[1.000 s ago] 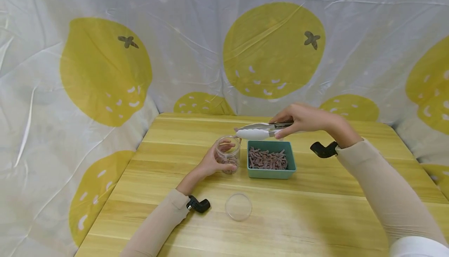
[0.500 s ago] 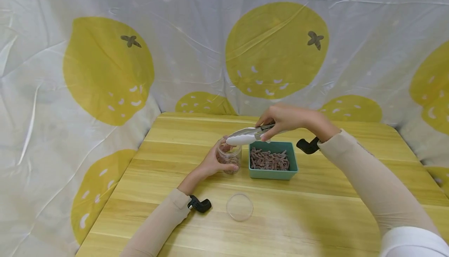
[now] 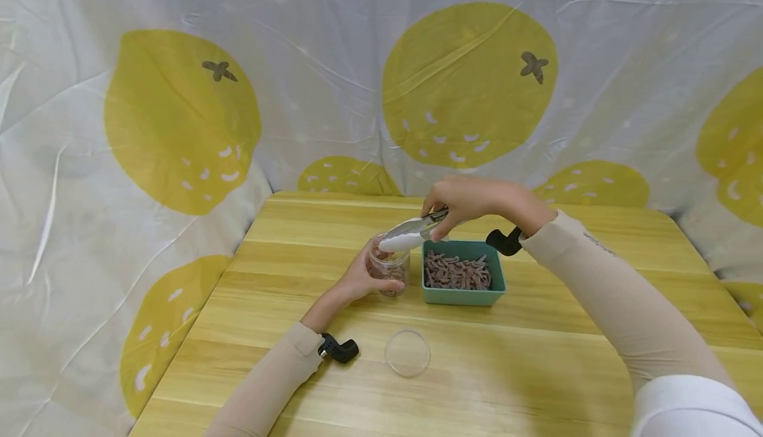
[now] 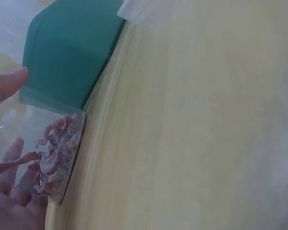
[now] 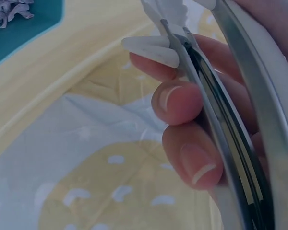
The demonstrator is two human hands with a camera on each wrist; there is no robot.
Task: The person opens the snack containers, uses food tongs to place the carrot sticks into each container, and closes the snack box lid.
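My left hand [image 3: 359,278] holds a clear jar [image 3: 395,261] upright on the table, thumb at the front and fingers round the far side. Brownish-pink strips [image 4: 60,155] lie in the jar's bottom, seen through its wall in the left wrist view. Metal tongs [image 3: 411,230] with white tips are gripped by my right hand [image 3: 465,200]; the tips dip over the jar's mouth. In the right wrist view, fingers [image 5: 192,153] curl round the tongs' metal arm. A green rectangular container [image 3: 465,296] of similar strips [image 3: 456,271] stands just right of the jar.
A round clear lid [image 3: 407,353] lies flat on the wooden table [image 3: 536,384], in front of the jar. Behind the table hangs a curtain [image 3: 334,79] with yellow lemon prints. Black wrist cameras [image 3: 340,349] sit on both forearms.
My right hand has moved left, carrying the tongs from beside the jar's rim to down over its mouth. The left hand and jar stay in place.
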